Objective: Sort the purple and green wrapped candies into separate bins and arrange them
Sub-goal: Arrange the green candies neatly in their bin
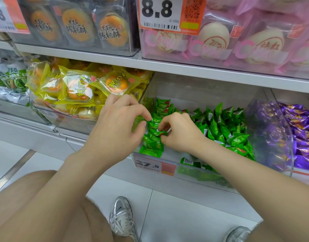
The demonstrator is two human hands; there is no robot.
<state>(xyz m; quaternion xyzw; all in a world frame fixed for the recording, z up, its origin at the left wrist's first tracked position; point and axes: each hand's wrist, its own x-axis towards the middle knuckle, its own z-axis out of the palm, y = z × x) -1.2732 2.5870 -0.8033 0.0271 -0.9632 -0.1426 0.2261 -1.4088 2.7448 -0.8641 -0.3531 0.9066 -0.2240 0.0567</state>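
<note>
Your left hand (118,126) and right hand (179,133) each pinched green candies (218,130) at the front-left corner of the bin (202,89). You'd probably have done best seating them upright, snug against the row.

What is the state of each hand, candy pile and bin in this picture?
green candies: in the middle bin, stacked at the left, loose heap at the right.
middle bin: open, partly filled.
purple candies: heaped in the right bin.
right bin: open, well filled.
left hand: fingers curled at the green candies; grip unclear.
right hand: pinches one of the green candies.
</note>
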